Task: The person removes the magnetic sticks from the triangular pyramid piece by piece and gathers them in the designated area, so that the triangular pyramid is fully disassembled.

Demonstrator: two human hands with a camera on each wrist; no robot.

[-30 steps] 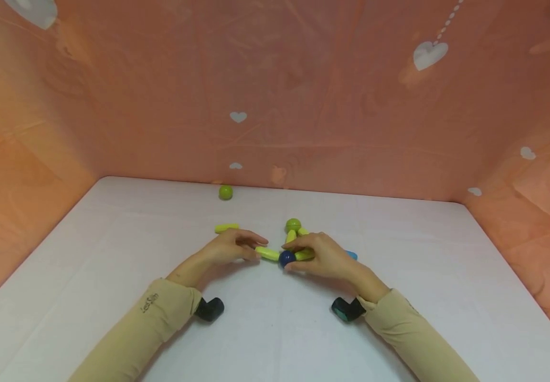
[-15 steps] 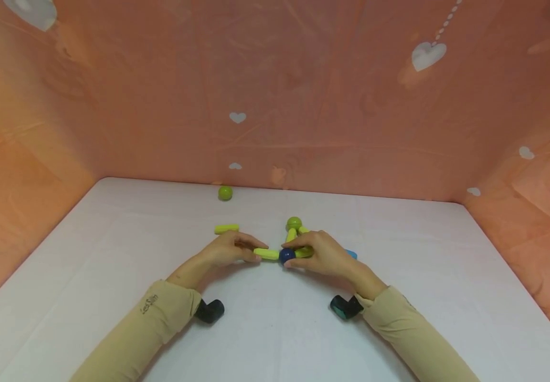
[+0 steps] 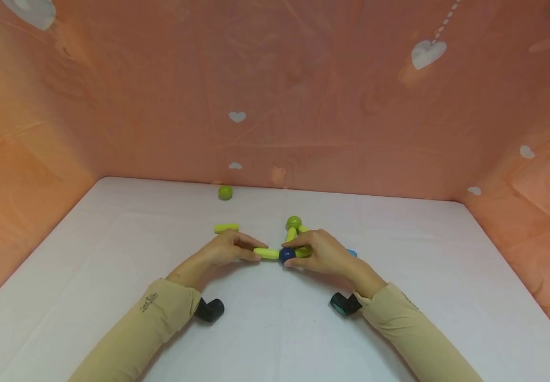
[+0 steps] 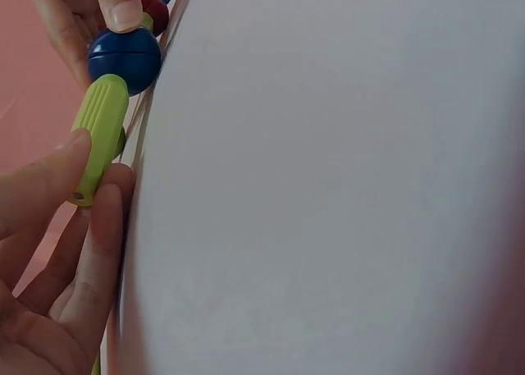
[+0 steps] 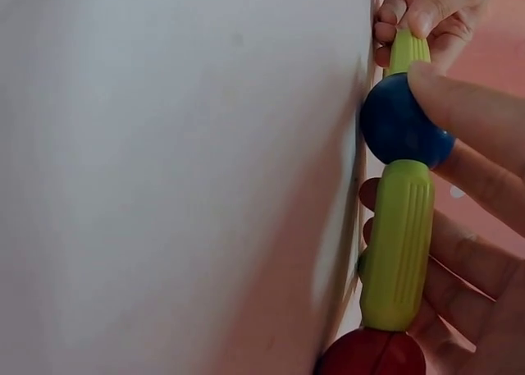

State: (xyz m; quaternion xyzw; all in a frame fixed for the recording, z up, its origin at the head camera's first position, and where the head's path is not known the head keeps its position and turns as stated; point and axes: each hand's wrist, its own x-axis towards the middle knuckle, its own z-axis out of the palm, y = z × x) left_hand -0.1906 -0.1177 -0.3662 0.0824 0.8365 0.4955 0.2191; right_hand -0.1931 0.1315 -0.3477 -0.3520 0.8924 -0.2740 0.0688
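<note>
My left hand (image 3: 231, 249) pinches the outer end of a yellow-green ribbed rod (image 3: 266, 253) between thumb and fingers. The rod's other end meets a dark blue ball (image 3: 286, 256), which my right hand (image 3: 325, 257) grips with thumb and fingertips. On the ball's other side a second yellow-green rod (image 5: 398, 248) runs to a red ball (image 5: 376, 357), seen in the right wrist view. Behind, further short rods (image 3: 291, 235) lead up to a light green ball (image 3: 294, 222). My right hand covers part of this joined shape in the head view.
A loose yellow-green rod (image 3: 226, 228) lies just beyond my left hand. Farther back sits a loose green ball (image 3: 225, 192). A blue rod (image 3: 351, 253) shows past my right hand. The white table (image 3: 275, 339) ends at an orange cloth backdrop (image 3: 303, 132).
The left rod, which sloped down toward the blue ball, has come nearly level. The blue ball has shifted very slightly away from me. Both hands otherwise stay almost in place.
</note>
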